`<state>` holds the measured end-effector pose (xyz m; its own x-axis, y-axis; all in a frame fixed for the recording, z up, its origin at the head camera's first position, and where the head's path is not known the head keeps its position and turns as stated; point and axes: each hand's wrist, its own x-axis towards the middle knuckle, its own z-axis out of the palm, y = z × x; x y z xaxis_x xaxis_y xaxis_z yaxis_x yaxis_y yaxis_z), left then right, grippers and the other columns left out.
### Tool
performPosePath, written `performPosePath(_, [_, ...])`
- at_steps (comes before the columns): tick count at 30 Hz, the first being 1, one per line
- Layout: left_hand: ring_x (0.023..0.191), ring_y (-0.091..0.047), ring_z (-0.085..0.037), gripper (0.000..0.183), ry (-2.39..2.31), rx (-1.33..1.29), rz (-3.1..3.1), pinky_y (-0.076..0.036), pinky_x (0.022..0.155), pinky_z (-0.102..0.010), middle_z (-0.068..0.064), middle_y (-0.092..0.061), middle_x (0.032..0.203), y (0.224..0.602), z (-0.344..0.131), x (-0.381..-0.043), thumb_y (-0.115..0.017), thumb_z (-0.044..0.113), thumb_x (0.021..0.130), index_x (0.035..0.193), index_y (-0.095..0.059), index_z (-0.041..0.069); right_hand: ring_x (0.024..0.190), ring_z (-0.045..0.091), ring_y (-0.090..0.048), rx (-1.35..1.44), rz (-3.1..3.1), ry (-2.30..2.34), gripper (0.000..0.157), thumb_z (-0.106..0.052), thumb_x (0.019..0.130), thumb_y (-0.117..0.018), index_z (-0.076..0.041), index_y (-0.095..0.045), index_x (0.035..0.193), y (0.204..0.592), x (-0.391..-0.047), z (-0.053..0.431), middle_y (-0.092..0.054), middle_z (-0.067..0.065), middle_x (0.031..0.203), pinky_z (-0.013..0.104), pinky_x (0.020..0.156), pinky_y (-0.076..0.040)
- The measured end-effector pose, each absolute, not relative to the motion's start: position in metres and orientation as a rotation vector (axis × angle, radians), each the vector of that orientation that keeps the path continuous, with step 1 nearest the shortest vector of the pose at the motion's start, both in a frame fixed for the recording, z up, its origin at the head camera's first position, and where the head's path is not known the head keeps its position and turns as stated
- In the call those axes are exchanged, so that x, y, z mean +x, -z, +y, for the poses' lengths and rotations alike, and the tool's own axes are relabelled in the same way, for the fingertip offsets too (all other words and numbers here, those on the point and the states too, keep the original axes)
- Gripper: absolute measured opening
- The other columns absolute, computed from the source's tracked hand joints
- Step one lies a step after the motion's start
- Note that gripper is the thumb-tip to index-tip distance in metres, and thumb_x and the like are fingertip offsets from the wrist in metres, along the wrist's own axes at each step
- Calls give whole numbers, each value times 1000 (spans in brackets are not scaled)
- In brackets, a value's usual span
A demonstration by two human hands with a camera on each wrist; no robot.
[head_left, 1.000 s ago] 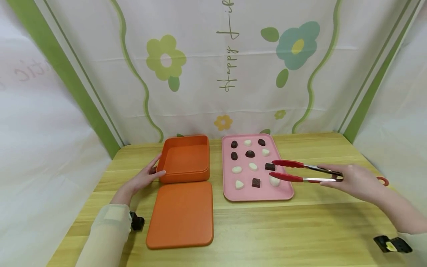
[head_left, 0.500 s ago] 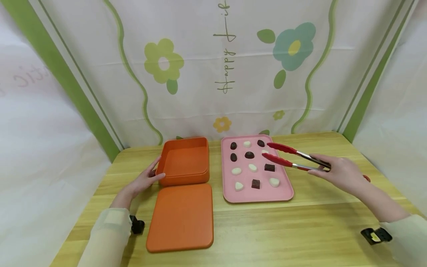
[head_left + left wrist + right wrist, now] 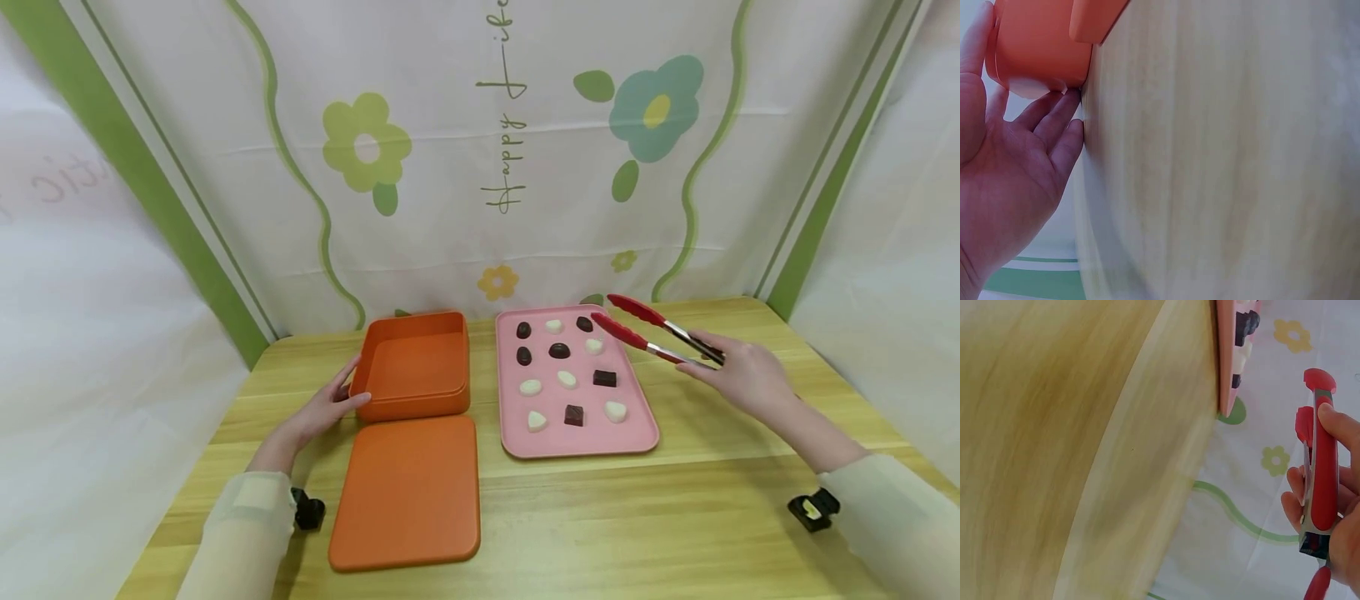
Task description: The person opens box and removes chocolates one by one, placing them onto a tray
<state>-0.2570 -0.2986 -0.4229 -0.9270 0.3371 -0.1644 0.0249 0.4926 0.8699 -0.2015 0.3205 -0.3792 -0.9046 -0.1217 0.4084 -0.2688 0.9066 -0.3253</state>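
Observation:
My left hand (image 3: 318, 412) rests against the left front corner of an orange box (image 3: 416, 408), thumb at the front rim and fingers along the side. In the left wrist view its fingers (image 3: 1054, 119) are extended against the box. My right hand (image 3: 750, 379) grips red-tipped metal tongs (image 3: 636, 309); their two arms stand apart with nothing between the tips. The tips hang by the far right corner of a pink tray (image 3: 555, 443). Chocolates lie there in rows, including a dark oval one (image 3: 558, 351), a dark bar (image 3: 604, 378) and a white one (image 3: 615, 411).
A square orange lid (image 3: 408, 492) lies flat in front of the box. Box, lid and tray stand on a wooden table (image 3: 600, 517). A white curtain (image 3: 450, 150) with printed flowers hangs behind, and white cloth walls rise at both sides.
My right hand has carried the tongs leftward and away from me, from over the tray's near right part to its far right corner. My left hand has stayed at the box.

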Motion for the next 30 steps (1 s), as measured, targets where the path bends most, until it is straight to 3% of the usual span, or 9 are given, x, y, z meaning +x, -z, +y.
performPosePath(4, [141,-21,-43,82,-1411,300,2420,-16,111,-61,-29,-21,154,422,-299,-257,-58,30,99,158,1,30,49,18,-39,234,-2678,-539,60,-37,81,-79,0,-63,126,386,-213,327,-55,4,62,32,43,-29])
performPosePath(8, [141,-20,-43,82,-1407,293,2419,-16,110,-61,-29,-20,154,422,-299,-257,-57,30,100,157,1,31,53,22,-41,122,-2718,-574,62,-42,83,-76,-3,-62,128,389,-221,333,-50,4,61,33,45,-29])
performPosePath(14, [141,-20,-43,83,-1414,286,2418,-15,111,-60,-29,-20,154,422,-299,-255,-58,30,99,158,0,30,59,27,-45,25,-2773,-612,67,-49,86,-70,-2,-58,131,394,-232,338,-59,17,76,34,47,-29])
performPosePath(19, [141,-20,-44,83,-1418,292,2412,-15,111,-61,-30,-19,154,421,-298,-255,-58,30,99,158,1,30,60,27,-47,3,-2786,-617,63,-45,87,-71,1,-59,128,403,-235,343,-63,25,87,34,45,-29])
performPosePath(30, [141,-19,-43,83,-1417,299,2417,-16,111,-60,-28,-18,155,421,-298,-257,-58,30,99,157,0,31,73,35,-55,-41,-2848,-623,67,-47,86,-71,5,-58,127,417,-238,353,-60,35,109,35,48,-35])
